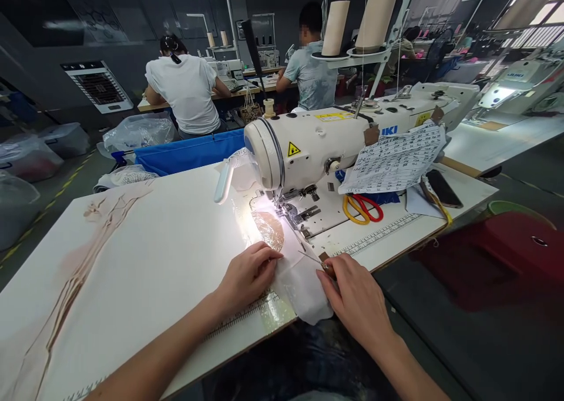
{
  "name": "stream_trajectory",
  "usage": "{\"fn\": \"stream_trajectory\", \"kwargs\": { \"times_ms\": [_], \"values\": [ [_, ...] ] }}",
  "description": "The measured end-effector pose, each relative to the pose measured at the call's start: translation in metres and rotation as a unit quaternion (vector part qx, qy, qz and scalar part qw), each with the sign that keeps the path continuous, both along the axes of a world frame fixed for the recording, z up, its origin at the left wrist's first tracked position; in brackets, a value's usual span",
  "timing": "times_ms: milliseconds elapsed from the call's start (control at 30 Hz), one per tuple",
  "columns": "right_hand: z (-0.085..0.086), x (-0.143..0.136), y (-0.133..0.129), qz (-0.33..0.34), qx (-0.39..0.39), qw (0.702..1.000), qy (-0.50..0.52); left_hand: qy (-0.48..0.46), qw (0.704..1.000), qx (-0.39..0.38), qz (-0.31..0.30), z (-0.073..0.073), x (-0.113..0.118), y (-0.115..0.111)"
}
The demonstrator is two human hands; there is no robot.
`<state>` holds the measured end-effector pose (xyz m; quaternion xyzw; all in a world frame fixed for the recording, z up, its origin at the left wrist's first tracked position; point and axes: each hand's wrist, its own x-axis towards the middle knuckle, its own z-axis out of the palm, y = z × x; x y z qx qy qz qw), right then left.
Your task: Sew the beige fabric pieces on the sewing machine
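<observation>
Head cam | L hand [250, 273] on wht fabric [307, 292], grip unclear | R hand [359, 295]: grip pinching awl [327, 267] | sewing mach. [308, 145] ahead

Noted: sheer white cloth [308, 292]; shiny metal on pointed tool [312, 258]; smooth, glossy casing on sewing machine [304, 145].

The left side of the worktop [145, 260] is lying open between the long bundle of tan strips [83, 266] and the sewing machine [308, 145], leaving a hand room to pass. The machine head is blocking the way straight ahead, its pale lever [224, 182] jutting leftward. On the right, scissors [362, 208] and a hanging written sheet [394, 160] are crowding the passage.
</observation>
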<state>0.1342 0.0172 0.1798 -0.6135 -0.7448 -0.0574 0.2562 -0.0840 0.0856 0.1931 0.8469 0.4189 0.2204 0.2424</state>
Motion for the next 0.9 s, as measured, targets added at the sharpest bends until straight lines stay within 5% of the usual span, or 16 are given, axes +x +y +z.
{"fn": "stream_trajectory", "kwargs": {
  "times_ms": [400, 900],
  "values": [
    [0.004, -0.003, 0.006, 0.022, -0.034, 0.999, 0.026, -0.012, 1.0, -0.016, 0.012, -0.002, 0.001, 0.001],
    [0.018, -0.02, 0.018, 0.123, -0.027, 0.968, 0.217, -0.054, 0.996, -0.06, 0.027, 0.002, 0.0, 0.002]
  ]
}}
